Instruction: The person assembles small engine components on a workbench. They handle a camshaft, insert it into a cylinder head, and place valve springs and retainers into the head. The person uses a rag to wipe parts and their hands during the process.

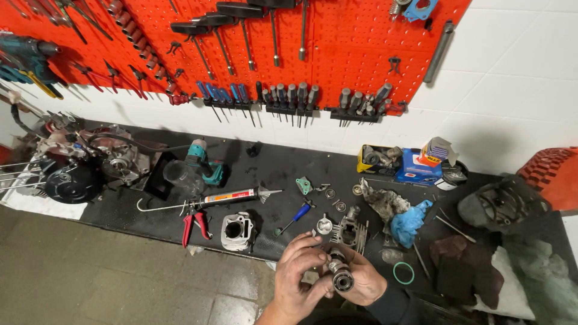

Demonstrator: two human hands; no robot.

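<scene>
My left hand and my right hand are together at the bottom centre, over the front edge of the black workbench. Both grip a small cylindrical metal engine part with a round bearing-like end facing me. Just beyond my hands lie a finned metal cylinder head, a small piston and a blue-handled screwdriver. A grey engine cylinder stands to the left of them.
A partly stripped engine sits at the bench's left end. A sealant gun, red pliers, a teal drill, blue glove, rags, green ring and boxes lie about. A red pegboard holds tools.
</scene>
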